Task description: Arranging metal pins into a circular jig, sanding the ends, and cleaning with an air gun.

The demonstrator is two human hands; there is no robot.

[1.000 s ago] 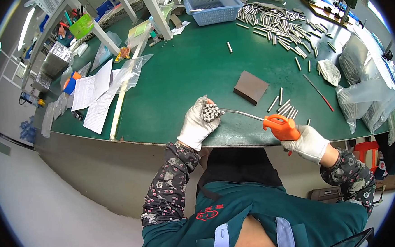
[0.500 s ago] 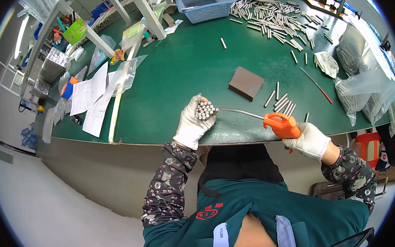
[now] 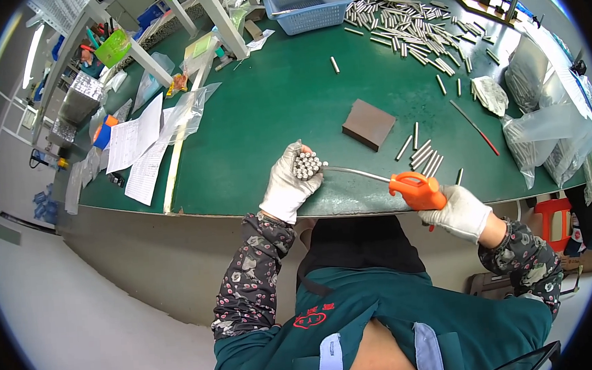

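Observation:
My left hand (image 3: 287, 187), in a white glove, is closed around a bundle of metal pins (image 3: 306, 165) whose round ends face up. It is just above the front edge of the green table. My right hand (image 3: 459, 213), also gloved, grips an orange air blow gun (image 3: 418, 190). The gun's thin, bent metal nozzle (image 3: 359, 172) points left, and its tip is right at the pin ends. Beyond the nozzle, several loose pins (image 3: 424, 154) lie near a brown rectangular block (image 3: 369, 124).
A large pile of metal pins (image 3: 412, 32) spreads at the back right, beside a blue plastic basket (image 3: 307, 6). Filled plastic bags (image 3: 543, 132) and a thin red-handled rod (image 3: 475, 128) lie at right. Papers (image 3: 134, 144) and a white shelf frame (image 3: 222, 23) are at left.
The blow gun and my right hand have shifted slightly left, bringing the nozzle tip across the edge of the pin bundle. My left hand has stayed in place.

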